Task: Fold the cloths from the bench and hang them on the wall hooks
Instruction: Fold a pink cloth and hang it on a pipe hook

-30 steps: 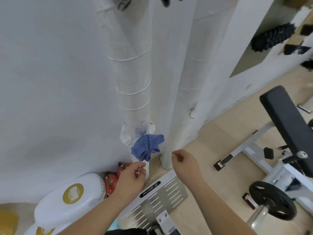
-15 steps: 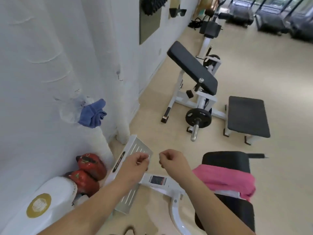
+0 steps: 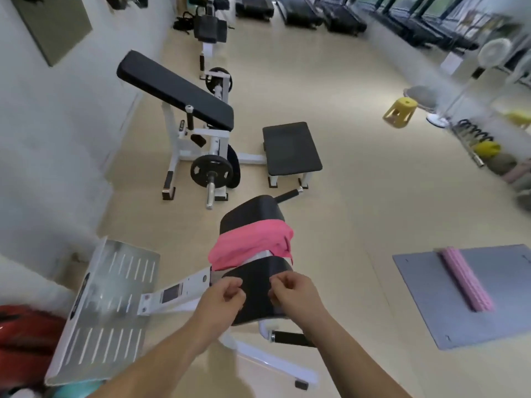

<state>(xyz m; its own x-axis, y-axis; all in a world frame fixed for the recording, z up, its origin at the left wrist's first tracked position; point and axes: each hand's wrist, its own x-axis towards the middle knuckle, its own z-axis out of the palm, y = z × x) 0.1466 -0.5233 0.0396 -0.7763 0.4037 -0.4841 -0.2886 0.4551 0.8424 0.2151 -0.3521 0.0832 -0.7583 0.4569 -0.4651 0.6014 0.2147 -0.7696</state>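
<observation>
The wall (image 3: 57, 145) that filled the view a second ago has slid off to the left edge, and the blue cloth that hung on it is out of sight; the head has turned toward the bench (image 3: 255, 308) - which I read as one cloth done and the next about to be fetched. Low on the left lies a slotted metal footplate (image 3: 109, 305), with something red (image 3: 23, 334) blurred beside it. The left hand (image 3: 221, 300) has travelled with the turn and now hovers over the near pad, its fingers (image 3: 234, 291) curled tight into the palm and holding nothing. Just beyond it the pink cloth (image 3: 253, 248) lies unfolded and bunched across the bench, over the gap between the near pad and the far one; its long axis runs crosswise to the bench, left to right in the view and rising slightly to the right, with one end drooping over the left side and the other hanging off the right. The right hand (image 3: 298, 297) mirrors the left - fingers (image 3: 280, 288) curled in, empty, close to the cloth but not touching it. Further right, well apart, a grey mat (image 3: 459, 311) lies on the floor with a pink roller (image 3: 465, 280) on it.
</observation>
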